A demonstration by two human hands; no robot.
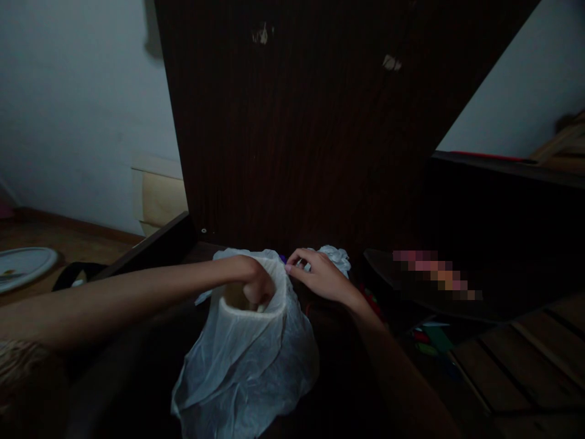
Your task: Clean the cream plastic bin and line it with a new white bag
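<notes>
A thin whitish plastic bag (256,372) is draped over a round, open-topped container, its loose folds hanging down outside. The beige inner wall (234,297) shows at the opening. My left hand (258,283) reaches down into that opening from the left with its fingers curled. The fingertips are partly hidden, and what they hold cannot be made out. At the right side of the rim, my right hand (315,273) has its thumb and bent forefinger at the bag's edge, closed on the plastic. Behind the right hand lies a crumpled white plastic bag (336,259).
A tall dark wooden panel (297,134) rises just behind the container. On the left are a low dark board (150,244) and a white round lid or plate (27,266). To the right lie a dark shelf, small coloured items (429,338) and wooden slats (525,360).
</notes>
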